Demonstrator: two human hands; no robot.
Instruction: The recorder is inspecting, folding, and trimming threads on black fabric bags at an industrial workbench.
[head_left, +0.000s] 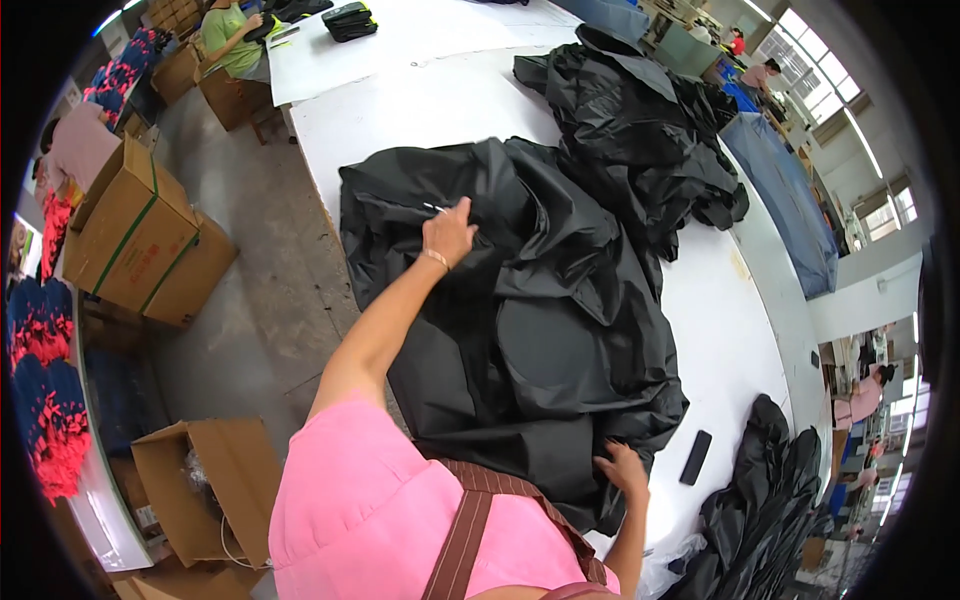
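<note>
A large piece of black fabric (560, 350) lies in loose folds over the white table in front of me. My left hand (450, 236) is on its far left part, the index finger stretched and the other fingers curled. Beside those fingertips shows a slim whitish thing (435, 208), too small to name; the hand seems to hold it. Close to my body, my right hand (625, 468) rests on the near right edge of the same fabric, fingers apart. What lies under the folds is hidden.
More black fabric is heaped on the white table (715, 310), in a far pile (640, 130) and a near-right pile (765, 500). A flat black oblong (695, 457) lies to the right. Cardboard boxes (130, 235) stand on the floor at left; a person in green (230, 42) sits beyond.
</note>
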